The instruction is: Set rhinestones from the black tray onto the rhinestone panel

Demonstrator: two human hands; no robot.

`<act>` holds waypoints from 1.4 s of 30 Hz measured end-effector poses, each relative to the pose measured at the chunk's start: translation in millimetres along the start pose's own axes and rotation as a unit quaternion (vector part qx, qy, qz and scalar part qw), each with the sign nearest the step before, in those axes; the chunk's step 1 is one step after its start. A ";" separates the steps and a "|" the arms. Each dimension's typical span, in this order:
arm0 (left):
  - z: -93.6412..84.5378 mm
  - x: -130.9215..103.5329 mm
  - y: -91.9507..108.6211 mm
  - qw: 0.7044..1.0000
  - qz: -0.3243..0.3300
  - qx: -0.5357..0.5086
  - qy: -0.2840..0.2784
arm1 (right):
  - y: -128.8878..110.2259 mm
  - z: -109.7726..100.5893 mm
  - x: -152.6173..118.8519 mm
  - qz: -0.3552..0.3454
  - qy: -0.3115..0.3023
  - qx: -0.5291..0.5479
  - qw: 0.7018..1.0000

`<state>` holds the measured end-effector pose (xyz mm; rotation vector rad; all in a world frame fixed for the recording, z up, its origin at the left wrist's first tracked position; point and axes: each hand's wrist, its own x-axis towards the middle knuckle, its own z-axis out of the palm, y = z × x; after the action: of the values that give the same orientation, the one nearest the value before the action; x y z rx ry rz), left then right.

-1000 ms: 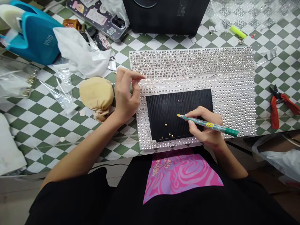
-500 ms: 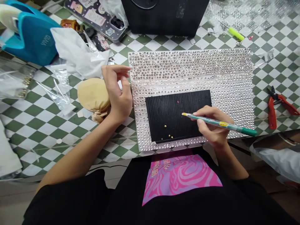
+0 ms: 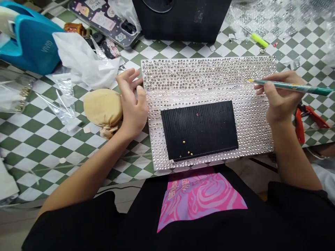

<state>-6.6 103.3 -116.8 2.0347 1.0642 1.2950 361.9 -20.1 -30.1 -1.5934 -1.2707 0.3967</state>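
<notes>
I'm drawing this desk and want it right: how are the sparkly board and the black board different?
The sparkly board is bigger; the black board is smaller and lies on top of it. The sparkly board is pale and covered with shiny studs; the black board is dark and ridged, with a few tiny gold bits on it. Both look flat and roughly rectangular.
</notes>
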 end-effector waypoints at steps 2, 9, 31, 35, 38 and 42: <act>-0.9 -0.2 -6.8 0.999 0.024 -0.027 0.000 | 7.4 5.7 -0.5 -0.050 0.019 0.006 0.999; -2.5 -2.9 -9.4 0.998 0.005 -0.066 -0.008 | 21.7 10.8 -4.8 -0.103 0.054 -0.060 0.991; -2.7 -1.3 -4.6 0.998 0.007 -0.056 -0.007 | 14.5 7.3 -0.3 -0.139 0.054 -0.042 0.988; -3.1 -1.5 -4.6 0.998 0.003 -0.058 -0.013 | -25.7 14.8 -24.3 -0.171 -0.008 -0.060 0.983; -2.9 -1.5 -6.0 0.998 0.007 -0.056 -0.010 | -60.4 30.1 -54.8 -0.137 -0.122 -0.069 0.981; -3.3 -1.6 -8.6 0.998 0.008 -0.054 -0.014 | -86.5 57.0 -84.1 -0.120 -0.289 0.018 0.950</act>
<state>-13.0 106.9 -122.6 1.9787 0.9459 1.2986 240.3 -70.6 -8.2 -1.3083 -1.8653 0.7622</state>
